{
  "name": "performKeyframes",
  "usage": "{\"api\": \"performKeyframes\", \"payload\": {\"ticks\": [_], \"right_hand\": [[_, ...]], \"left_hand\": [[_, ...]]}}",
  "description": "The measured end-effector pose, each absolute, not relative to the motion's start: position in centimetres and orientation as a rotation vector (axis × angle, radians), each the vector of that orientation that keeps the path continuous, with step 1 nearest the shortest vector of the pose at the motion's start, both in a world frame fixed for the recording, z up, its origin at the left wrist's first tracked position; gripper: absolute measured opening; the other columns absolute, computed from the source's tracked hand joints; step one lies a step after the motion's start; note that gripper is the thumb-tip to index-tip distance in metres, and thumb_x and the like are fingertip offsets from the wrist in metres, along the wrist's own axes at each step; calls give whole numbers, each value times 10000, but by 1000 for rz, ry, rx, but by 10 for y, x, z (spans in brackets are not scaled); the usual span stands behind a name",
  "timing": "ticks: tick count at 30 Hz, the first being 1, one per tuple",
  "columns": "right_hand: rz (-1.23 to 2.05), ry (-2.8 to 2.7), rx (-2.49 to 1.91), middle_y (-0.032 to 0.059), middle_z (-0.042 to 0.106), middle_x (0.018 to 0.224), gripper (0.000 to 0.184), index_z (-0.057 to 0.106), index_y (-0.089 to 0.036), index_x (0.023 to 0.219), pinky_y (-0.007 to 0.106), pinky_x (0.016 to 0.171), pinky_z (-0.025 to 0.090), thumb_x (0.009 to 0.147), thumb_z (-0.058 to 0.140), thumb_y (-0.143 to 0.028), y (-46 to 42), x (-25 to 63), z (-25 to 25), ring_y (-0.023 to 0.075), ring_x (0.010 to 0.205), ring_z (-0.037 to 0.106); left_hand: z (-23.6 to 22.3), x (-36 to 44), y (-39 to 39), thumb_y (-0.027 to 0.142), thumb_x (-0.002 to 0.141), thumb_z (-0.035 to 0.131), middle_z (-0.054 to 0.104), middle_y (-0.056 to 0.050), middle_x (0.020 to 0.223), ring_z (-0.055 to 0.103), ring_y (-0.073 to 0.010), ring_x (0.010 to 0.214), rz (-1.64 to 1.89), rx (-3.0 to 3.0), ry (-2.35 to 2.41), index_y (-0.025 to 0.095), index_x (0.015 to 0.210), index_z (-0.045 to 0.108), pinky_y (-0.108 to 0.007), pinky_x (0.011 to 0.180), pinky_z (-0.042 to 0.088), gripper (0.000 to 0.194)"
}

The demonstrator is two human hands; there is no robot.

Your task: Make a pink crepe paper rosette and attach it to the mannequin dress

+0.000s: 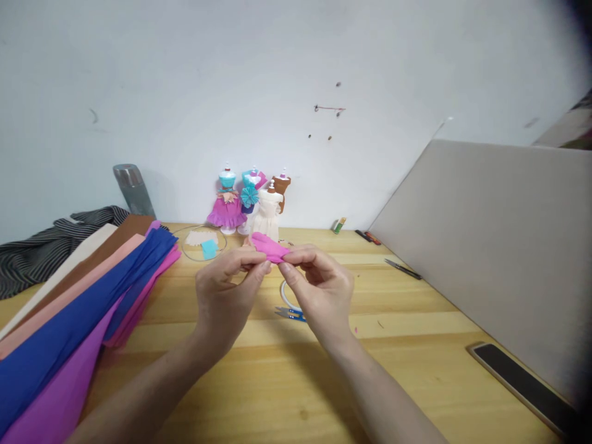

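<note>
Between my two hands is a small piece of pink crepe paper (271,248), held up above the middle of the table. My left hand (226,293) pinches its lower edge between thumb and forefinger. Close beside it, my right hand (321,290) grips the same edge in the same way. Below the right hand lie blue thread snips (290,314), partly covered by that hand. A white ring (287,296) shows just behind them, also partly hidden. Behind the paper stands a miniature dress form in a cream dress (267,213).
More small dress forms (227,200) stand by the wall. Folded crepe paper sheets (92,296) and a striped cloth (60,240) lie at left, near a flask (134,188). A phone (522,382), a dark pointed tool (402,269) and a grey panel (490,246) are at right.
</note>
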State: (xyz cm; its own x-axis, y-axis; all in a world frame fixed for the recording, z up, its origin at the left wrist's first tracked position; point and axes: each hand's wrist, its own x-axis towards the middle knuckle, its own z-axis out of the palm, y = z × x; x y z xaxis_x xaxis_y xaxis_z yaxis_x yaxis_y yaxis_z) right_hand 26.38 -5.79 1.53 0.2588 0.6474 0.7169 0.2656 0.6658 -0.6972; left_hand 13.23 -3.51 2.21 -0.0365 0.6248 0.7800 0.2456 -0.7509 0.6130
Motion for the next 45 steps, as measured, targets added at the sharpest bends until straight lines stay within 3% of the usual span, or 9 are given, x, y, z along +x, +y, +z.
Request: {"api": "performKeyframes", "payload": {"ticks": [9,17,27,37,45], "right_hand": [[251,-1330,-847,0,632,712,114,630,-198,730,276,630,497,787,659,-104,-59,264,16,143,696,598],[55,-1468,-852,28,695,823,168,683,-226,924,323,688,513,850,613,-92,-58,265,16,172,792,629],[-149,-1514,-934,13,655,761,130,623,-218,839,299,638,496,866,586,-96,-58,264,18,161,742,607],[184,-1354,-961,5,649,736,51,651,-200,792,272,632,515,823,650,-159,-56,264,13,139,684,605],[211,-1330,-883,15,653,732,83,644,-199,741,299,658,518,803,661,-147,-61,263,16,156,713,610]], "left_hand": [[25,133,-36,43,730,685,740,30,711,661,-96,620,1866,1942,828,197,760,723,-179,601,528,161],[23,131,-32,46,776,666,767,-2,824,705,-125,754,1962,2147,791,193,850,732,-222,754,555,178],[21,131,-30,72,803,653,750,8,788,691,-116,729,1981,2284,913,192,818,699,-205,705,541,130],[17,133,-30,104,750,700,745,17,734,674,-122,647,1854,1986,891,203,758,709,-217,620,530,100],[26,132,-38,86,731,682,722,23,661,648,-115,587,1863,1949,873,208,713,711,-222,582,529,126]]}}
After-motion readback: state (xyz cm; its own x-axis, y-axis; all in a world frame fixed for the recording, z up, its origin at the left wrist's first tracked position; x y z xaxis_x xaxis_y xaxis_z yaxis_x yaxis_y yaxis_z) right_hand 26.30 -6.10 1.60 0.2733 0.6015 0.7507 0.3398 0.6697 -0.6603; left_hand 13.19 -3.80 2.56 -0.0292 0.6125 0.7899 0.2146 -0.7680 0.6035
